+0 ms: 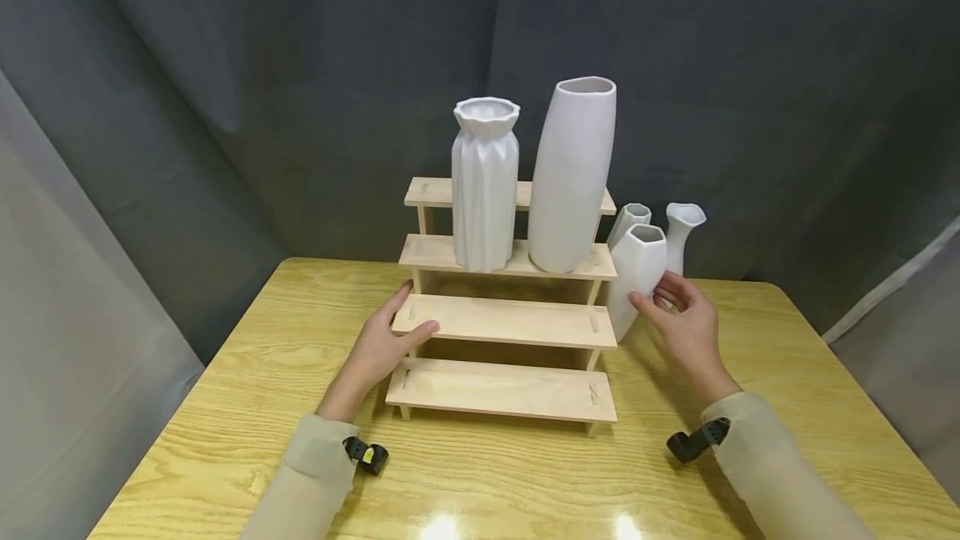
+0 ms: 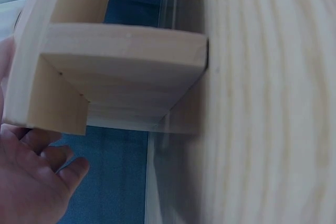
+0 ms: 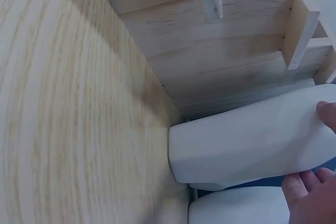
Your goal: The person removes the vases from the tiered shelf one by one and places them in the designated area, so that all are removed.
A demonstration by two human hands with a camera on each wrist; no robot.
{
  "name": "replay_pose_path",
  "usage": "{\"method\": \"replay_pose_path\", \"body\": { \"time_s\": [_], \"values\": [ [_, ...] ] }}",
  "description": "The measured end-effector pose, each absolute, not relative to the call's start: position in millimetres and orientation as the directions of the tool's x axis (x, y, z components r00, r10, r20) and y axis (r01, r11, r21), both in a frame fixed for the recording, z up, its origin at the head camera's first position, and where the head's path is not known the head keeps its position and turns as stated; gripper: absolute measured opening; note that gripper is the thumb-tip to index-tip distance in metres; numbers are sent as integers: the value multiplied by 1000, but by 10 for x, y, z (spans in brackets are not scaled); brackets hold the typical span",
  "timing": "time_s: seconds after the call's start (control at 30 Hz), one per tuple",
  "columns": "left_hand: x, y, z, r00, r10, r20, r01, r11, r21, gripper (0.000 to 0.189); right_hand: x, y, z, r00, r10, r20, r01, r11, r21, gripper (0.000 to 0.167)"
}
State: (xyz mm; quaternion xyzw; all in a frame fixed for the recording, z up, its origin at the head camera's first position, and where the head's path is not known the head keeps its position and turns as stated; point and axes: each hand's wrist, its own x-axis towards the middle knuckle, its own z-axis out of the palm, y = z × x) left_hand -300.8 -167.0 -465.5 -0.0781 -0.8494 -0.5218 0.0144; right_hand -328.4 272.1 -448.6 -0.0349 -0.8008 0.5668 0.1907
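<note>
A stepped wooden display stand [image 1: 504,320] with several tiers stands mid-table. My left hand [image 1: 382,338] holds its left side, thumb over a lower shelf's end and fingers along the outside; in the left wrist view curled fingers [image 2: 58,161] show beside the wooden side piece. To the right of the stand, my right hand [image 1: 686,327] grips a white faceted vase [image 1: 633,273] between thumb and fingers near its upper part. The right wrist view shows this vase [image 3: 247,140] with its base right at the tabletop. Two more white vases, a small one [image 1: 630,217] and one with a flared rim [image 1: 681,232], stand behind it.
On the stand's upper part are a tall pleated white vase [image 1: 486,190] and a taller smooth white vase [image 1: 573,182]. The wooden table [image 1: 510,482] reaches back to a dark grey curtain [image 1: 337,90].
</note>
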Motion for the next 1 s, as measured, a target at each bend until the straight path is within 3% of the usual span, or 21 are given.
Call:
{"method": "replay_pose_path", "body": {
  "time_s": [0.4, 0.7, 1.0],
  "values": [
    [-3000, -1671, -4646, -987, 124, 106, 150, 435, 888, 98, -3211, 2768, -4360, -910, 299, 287, -222, 235, -946, 67],
    [-2993, -1675, -4642, -987, 119, 104, 146, 438, 887, 99, -3108, 2784, -4225, -903, 306, 302, -231, 249, -941, 65],
    [-3000, -1677, -4642, -988, 122, 99, 143, 435, 889, 99, -2976, 2743, -4050, -886, 344, 312, -285, 127, -950, 58]
  ]
}}
